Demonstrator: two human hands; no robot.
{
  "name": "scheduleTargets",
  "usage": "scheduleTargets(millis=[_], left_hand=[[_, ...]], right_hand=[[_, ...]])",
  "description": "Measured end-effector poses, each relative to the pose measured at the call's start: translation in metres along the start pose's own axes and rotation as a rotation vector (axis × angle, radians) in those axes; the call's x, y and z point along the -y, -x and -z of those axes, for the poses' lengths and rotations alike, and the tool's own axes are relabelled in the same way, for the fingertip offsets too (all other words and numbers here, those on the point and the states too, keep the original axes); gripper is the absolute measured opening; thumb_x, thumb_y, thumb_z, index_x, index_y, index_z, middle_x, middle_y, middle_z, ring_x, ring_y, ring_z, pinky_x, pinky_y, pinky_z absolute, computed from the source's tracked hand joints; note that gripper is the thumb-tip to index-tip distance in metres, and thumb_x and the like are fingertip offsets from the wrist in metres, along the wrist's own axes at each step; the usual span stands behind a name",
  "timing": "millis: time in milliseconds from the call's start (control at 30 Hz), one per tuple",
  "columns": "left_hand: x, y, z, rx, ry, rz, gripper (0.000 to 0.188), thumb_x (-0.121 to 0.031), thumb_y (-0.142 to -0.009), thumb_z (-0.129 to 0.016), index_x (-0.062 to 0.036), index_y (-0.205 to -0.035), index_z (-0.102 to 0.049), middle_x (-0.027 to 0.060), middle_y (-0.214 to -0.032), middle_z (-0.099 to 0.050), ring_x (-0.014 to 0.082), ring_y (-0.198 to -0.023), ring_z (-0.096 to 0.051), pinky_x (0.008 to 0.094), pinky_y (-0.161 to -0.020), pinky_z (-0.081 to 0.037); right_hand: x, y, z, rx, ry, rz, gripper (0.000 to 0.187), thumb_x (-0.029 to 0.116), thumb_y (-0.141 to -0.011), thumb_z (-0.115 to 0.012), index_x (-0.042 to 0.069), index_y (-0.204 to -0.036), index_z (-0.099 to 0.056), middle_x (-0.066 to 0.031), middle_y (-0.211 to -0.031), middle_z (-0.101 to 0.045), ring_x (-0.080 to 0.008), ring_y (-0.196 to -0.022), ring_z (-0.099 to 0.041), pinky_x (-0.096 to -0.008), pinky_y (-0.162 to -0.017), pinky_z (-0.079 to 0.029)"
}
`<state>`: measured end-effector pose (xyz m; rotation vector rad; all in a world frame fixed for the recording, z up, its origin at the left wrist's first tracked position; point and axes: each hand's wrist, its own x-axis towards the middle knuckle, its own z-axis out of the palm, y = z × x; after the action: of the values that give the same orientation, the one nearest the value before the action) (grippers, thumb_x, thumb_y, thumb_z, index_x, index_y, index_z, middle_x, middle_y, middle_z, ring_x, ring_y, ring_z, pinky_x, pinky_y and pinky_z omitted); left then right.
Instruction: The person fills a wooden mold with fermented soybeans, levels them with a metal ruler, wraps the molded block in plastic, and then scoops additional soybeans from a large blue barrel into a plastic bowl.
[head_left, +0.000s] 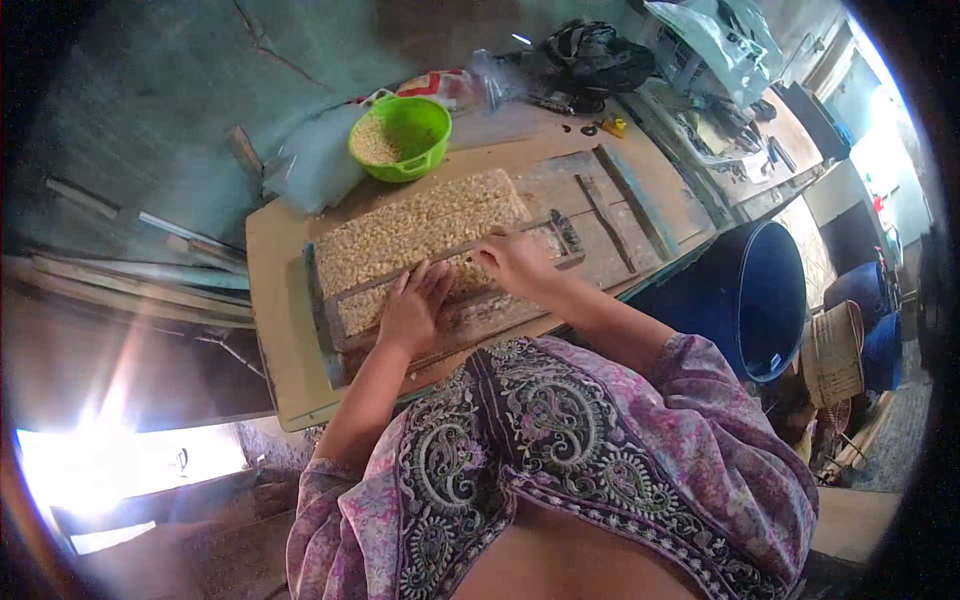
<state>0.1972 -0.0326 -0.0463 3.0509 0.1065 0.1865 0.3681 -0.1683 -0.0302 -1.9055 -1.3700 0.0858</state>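
A slab of pale, nutty pieces pressed together (pixel 400 225) lies on a wooden board (pixel 622 222) with raised wooden edges. Across the slab runs a thin, dark straight strip (pixel 368 286). My left hand (pixel 412 310) rests flat with its fingertips on this strip, holding nothing. Just to its right, my right hand (pixel 515 262) is closed in a pinch over the slab, close to the strip. Whatever is between those fingers is too small to make out. A small dark block-like piece (pixel 565 232) sits at the slab's right end, beyond my right hand.
Behind the slab stands a green basket (pixel 428 130) with loose pale pieces. A narrow wooden stick (pixel 604 222) lies on the board's right part. Black plastic bags (pixel 600 58) and a small yellow object (pixel 614 126) are farther back. A big blue drum (pixel 770 300) stands right of the table.
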Motion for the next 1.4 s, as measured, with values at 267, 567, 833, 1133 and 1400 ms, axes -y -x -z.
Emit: scheduleTargets(millis=[267,567,833,1133,1400], left_hand=[[0.001,0.016,0.002,0.026,-0.061,0.096,0.054,-0.031,-0.08,-0.049,-0.0082,-0.128,-0.04,0.0077,-0.138,-0.031,0.0293,-0.128,-0.024,0.0419,-0.105,-0.019],[0.001,0.037,0.012,0.133,-0.123,0.165,0.056,-0.028,-0.077,-0.05,-0.0034,-0.127,-0.04,0.0096,-0.137,-0.03,0.0288,-0.129,-0.022,0.0441,-0.105,-0.019],[0.01,0.062,0.013,0.009,-0.074,0.281,0.058,-0.028,-0.076,-0.055,-0.0071,-0.127,-0.039,0.0092,-0.134,-0.033,0.0263,-0.128,-0.024,0.0429,-0.105,-0.018],[0.017,0.087,0.019,-0.087,-0.137,0.327,0.053,-0.027,-0.076,-0.054,-0.005,-0.123,-0.043,0.0077,-0.133,-0.035,0.0247,-0.127,-0.027,0.0443,-0.103,-0.02],[0.024,0.109,0.019,-0.123,-0.157,0.394,0.051,-0.028,-0.078,-0.052,-0.0055,-0.123,-0.043,0.0076,-0.129,-0.039,0.0245,-0.126,-0.027,0.0478,-0.101,-0.022]], right_hand=[[0.007,-0.006,-0.029,0.093,0.128,0.044,0.016,0.022,-0.079,-0.051,0.006,-0.079,-0.056,-0.0136,-0.08,-0.055,-0.0331,-0.076,-0.056,-0.0436,-0.063,-0.046],[0.017,-0.003,-0.032,0.133,0.246,0.15,0.013,0.019,-0.076,-0.052,0.007,-0.077,-0.056,-0.012,-0.083,-0.054,-0.0318,-0.08,-0.055,-0.0425,-0.065,-0.047],[0.034,-0.013,-0.042,0.089,0.151,0.167,0.012,0.018,-0.078,-0.054,0.007,-0.078,-0.056,-0.0109,-0.081,-0.054,-0.0317,-0.078,-0.056,-0.0422,-0.062,-0.048],[0.051,-0.023,-0.063,0.198,0.214,0.165,0.014,0.019,-0.078,-0.053,0.006,-0.079,-0.058,-0.0112,-0.085,-0.055,-0.0306,-0.084,-0.055,-0.0408,-0.069,-0.048],[0.06,-0.022,-0.068,0.054,0.065,0.238,0.01,0.014,-0.077,-0.055,0.004,-0.078,-0.055,-0.0125,-0.079,-0.054,-0.0325,-0.078,-0.053,-0.0415,-0.067,-0.045]])
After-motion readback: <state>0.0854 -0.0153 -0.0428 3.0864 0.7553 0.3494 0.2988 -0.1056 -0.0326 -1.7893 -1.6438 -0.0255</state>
